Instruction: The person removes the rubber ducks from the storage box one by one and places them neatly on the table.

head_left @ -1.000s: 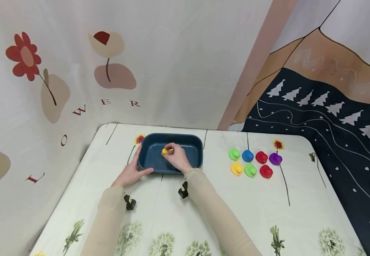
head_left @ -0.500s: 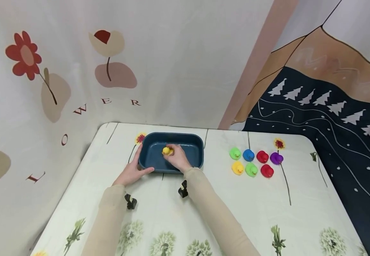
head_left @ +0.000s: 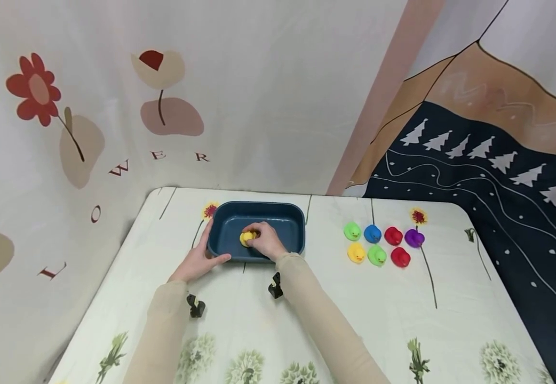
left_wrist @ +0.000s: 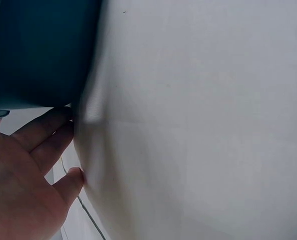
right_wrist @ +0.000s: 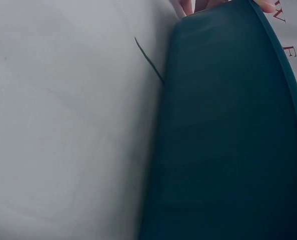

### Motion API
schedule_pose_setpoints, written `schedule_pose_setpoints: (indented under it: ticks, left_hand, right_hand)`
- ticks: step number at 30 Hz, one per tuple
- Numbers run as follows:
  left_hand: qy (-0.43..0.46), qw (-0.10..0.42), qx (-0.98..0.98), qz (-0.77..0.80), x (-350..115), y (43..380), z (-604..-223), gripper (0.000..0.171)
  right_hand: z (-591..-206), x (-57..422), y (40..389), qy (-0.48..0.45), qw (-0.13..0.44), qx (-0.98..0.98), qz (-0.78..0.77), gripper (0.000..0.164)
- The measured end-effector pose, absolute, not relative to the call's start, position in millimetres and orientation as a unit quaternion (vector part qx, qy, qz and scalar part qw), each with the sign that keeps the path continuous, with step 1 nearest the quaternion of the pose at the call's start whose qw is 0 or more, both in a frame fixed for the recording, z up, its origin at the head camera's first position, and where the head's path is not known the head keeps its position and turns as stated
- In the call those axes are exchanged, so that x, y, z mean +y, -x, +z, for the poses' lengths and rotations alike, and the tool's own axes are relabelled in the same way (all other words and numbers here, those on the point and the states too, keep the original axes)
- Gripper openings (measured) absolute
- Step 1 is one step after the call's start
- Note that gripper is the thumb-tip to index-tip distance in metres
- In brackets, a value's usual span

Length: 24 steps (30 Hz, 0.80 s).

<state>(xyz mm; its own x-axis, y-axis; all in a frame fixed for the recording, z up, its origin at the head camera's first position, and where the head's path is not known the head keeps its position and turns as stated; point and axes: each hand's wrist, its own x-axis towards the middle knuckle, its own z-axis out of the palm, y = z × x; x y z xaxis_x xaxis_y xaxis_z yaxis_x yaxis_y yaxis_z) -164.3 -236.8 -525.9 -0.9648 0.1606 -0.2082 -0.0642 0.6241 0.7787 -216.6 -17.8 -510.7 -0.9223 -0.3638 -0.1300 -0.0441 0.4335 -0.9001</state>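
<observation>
A dark blue rectangular tray [head_left: 285,210] sits on the table. My left hand [head_left: 196,262] spans its near left corner, fingers along the left side and thumb against the front rim. The left wrist view shows straight fingers [left_wrist: 53,142] beside the tray's outer wall [left_wrist: 43,55]. Inside the tray, my right hand [head_left: 267,242] pinches a yellow rubber duck [head_left: 246,238] low over the floor, left of the middle; whether the duck touches the floor I cannot tell. In the right wrist view, the tray's wall [right_wrist: 223,125] hides the duck and my right fingers.
Several rubber ducks stand in two rows to the right: green [head_left: 352,231], blue [head_left: 372,233], red [head_left: 393,236] and purple [head_left: 414,238] behind, yellow [head_left: 356,253], green [head_left: 376,255] and red [head_left: 400,257] in front. A printed cloth covers the table [head_left: 326,298]; curtains hang behind.
My right hand has moved the yellow duck toward the tray's near side, after tilting it slightly. My left hand has stayed at the tray's corner.
</observation>
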Motion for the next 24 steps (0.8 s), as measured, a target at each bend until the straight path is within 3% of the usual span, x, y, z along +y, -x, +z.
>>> schedule_pose_setpoints:
  ticks: [14,24]
  left_hand:
    - [-0.028,0.127,0.892,0.432,-238,164,-528,0.106]
    - [-0.031,0.124,0.889,0.44,-236,164,-527,0.106]
  right_hand:
    - [-505,-12,205,0.17,0.079,0.856,-0.481,0.022]
    - [-495,-2,194,0.165,0.094,0.838,-0.512,0.024]
